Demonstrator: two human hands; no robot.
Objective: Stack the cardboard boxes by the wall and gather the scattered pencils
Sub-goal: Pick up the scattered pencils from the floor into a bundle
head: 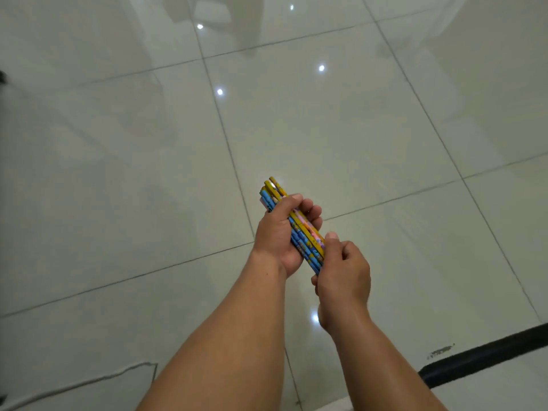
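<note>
Left hand [278, 232] grips the pencils [296, 226], right hand [344, 268] pinches their near ends, so a loose squeeze could spill them onto the floor [148, 173].

Large pale glossy tiles [326, 137] are covering the floor [89, 179], with thin grey grout lines [228, 145] running across them at a slant. Small bright spots of light [321, 68] are glinting on the shiny surface, and a dim grey reflection [212, 10] is showing near the top edge. A black strip [486, 355] is lying across the lower right corner, with a small scuff mark [441, 350] sitting just beside it.
</note>
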